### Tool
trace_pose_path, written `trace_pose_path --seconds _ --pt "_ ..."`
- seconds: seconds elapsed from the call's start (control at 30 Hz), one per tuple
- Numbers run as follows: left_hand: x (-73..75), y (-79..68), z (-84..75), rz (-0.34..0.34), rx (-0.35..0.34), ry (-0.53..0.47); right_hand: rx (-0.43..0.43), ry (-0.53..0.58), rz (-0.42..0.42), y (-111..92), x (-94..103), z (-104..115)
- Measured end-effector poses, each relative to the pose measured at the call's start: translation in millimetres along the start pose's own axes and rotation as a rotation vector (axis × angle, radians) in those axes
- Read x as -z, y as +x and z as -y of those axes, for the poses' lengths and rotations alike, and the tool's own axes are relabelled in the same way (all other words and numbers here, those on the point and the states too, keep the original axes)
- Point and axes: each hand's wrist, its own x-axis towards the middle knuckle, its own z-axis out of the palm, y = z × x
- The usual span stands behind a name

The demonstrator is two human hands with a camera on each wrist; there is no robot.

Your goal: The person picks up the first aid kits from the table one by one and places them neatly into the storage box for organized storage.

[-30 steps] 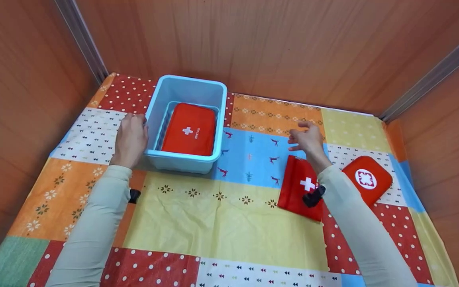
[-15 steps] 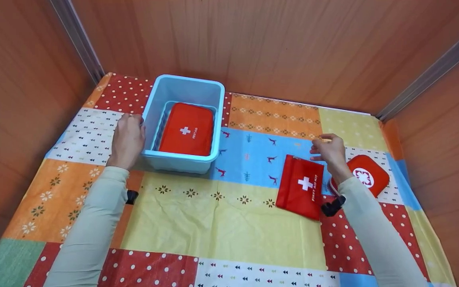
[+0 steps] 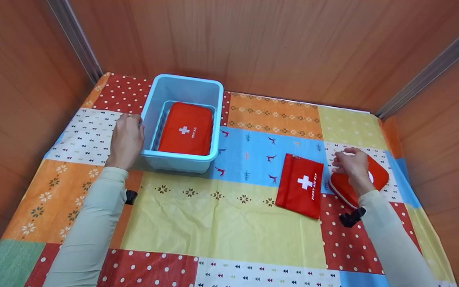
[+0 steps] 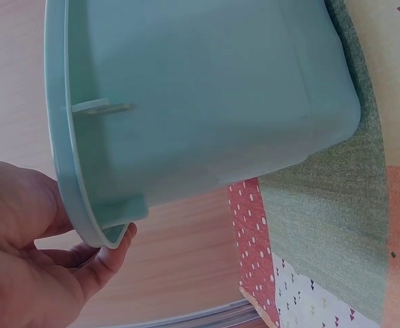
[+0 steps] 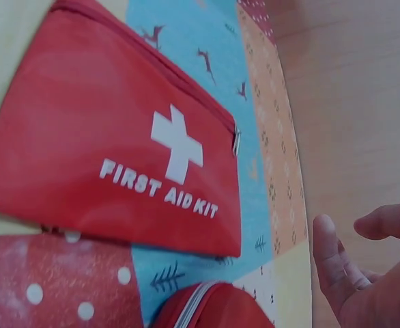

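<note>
My left hand (image 3: 127, 137) grips the left rim of a light blue plastic bin (image 3: 181, 158); in the left wrist view its fingers (image 4: 104, 270) curl under the rim's corner. Inside the bin lies a red first aid pouch (image 3: 187, 139) with a white cross. My right hand (image 3: 353, 163) hovers over a red zipped case (image 3: 379, 175), holding nothing, and covers part of its white emblem. In the right wrist view the thumb and fingers are apart. Left of that hand a flat red first aid kit pouch (image 3: 299, 195) lies on the cloth.
A patchwork tablecloth (image 3: 221, 223) covers the table. Wood-grain panels (image 3: 253, 44) stand behind it and on both sides, with metal strips at the corners. The bin stands toward the back left.
My right hand has moved right and toward me, from beyond the flat pouch to above the zipped case. The pouch is now uncovered. My left hand stays at the bin.
</note>
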Motion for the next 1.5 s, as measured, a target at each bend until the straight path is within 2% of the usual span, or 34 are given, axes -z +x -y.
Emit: trace_pose_path --seconds 0.27,0.6,0.93,1.17,1.5 --pt "0.3 0.8 -0.6 0.026 0.014 -0.001 -0.042 0.032 -0.011 0 26.4 -21" --pt "0.4 0.5 -0.1 0.031 0.019 -0.012 -0.14 0.029 -0.09 0 51.2 -47" --pt "0.3 0.9 0.3 0.024 0.01 -0.014 -0.157 -0.001 -0.131 -2 72.2 -73" --pt "0.2 1.4 -0.6 0.038 0.009 -0.019 -0.176 -0.011 -0.135 -4 78.4 -88" --pt "1.0 0.3 -0.5 0.035 0.005 -0.013 -0.162 0.015 -0.068 -12 76.5 -106"
